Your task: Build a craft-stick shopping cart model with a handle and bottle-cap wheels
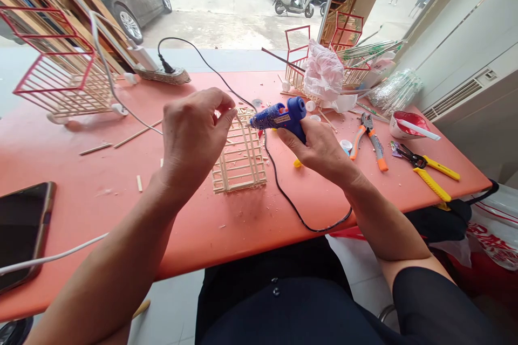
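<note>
Gripping a glue gun (279, 116), right fingers (292, 143) hover near a wooden lattice (249, 156).

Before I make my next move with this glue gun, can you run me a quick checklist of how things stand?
1. Glue gun gripped in the right hand: ok.
2. Stick frame resting on the table: ok.
3. Left hand securely holding a stick: cannot tell; its fingertips are at the frame's far end, their grip unclear.
4. Black plug seated in the power strip: looks ok.
5. Black cord away from the table's front edge: not ok, it loops there.
6. Nozzle hot: cannot tell.
</note>
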Demonstrator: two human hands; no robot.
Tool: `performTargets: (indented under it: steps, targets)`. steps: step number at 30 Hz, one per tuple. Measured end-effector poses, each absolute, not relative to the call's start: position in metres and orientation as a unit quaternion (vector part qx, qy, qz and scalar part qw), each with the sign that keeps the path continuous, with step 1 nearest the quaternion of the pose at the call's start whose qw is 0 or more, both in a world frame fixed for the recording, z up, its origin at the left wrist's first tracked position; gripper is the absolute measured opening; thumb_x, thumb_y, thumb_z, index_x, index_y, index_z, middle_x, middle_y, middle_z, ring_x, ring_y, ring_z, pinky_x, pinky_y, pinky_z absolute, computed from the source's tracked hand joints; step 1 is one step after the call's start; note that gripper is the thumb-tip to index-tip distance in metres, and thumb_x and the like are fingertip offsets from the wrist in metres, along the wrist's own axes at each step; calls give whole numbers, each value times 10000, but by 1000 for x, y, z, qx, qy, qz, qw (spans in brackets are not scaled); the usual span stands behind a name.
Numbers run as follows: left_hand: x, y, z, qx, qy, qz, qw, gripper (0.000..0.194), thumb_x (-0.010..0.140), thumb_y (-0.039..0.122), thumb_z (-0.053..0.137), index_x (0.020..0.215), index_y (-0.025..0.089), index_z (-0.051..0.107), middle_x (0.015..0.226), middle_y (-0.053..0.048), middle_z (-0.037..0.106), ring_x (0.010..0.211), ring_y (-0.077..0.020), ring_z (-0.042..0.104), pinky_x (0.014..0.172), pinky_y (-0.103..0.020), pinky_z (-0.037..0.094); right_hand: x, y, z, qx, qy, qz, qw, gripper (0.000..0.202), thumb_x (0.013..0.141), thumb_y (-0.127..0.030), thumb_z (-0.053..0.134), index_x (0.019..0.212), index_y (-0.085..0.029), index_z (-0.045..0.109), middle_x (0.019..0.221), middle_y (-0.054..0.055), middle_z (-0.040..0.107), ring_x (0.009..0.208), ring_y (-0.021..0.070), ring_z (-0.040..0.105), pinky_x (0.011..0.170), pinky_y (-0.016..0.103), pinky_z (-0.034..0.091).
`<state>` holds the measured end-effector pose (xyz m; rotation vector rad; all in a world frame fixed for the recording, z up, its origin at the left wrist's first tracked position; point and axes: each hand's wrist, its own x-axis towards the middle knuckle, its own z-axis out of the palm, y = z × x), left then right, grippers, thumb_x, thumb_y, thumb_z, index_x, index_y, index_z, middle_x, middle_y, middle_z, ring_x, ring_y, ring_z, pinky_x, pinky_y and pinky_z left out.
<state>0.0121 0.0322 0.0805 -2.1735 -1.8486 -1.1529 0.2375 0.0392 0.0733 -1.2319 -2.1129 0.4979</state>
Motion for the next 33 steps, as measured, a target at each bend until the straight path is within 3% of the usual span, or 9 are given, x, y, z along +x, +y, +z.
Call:
performTargets:
  steps: [19, 25, 33]
  targets:
    - [14, 34, 79, -702, -604, -377, 13, 115, 932, 276, 619, 875, 213, 698, 827, 7, 722, 773, -198, 641, 806, -381, 473, 238, 37, 79, -475, -806, 199, 291, 325, 999, -457, 596, 824, -184, 587, 697, 9, 545, 682, 156, 481, 653, 294, 305]
    - [15, 36, 78, -711, -594, -374, 37, 125, 936, 255, 608, 861, 214, 700, 794, 26, 717, 724, -167, 617, 751, -338, 469, 241, 37, 82, -477, -804, 206, 288, 340, 997, -455, 606, 796, -184, 569, 695, 7, 533, 673, 147, 470, 644, 294, 291]
    - [13, 42, 70, -714, -579, -392, 49, 119, 903, 233, 628, 829, 246, 720, 767, -11, 705, 702, -198, 625, 715, -363, 447, 250, 38, 86, -488, -783, 228, 311, 356, 994, -478, 612, 789, -196, 542, 670, -1, 537, 619, 128, 445, 591, 291, 295]
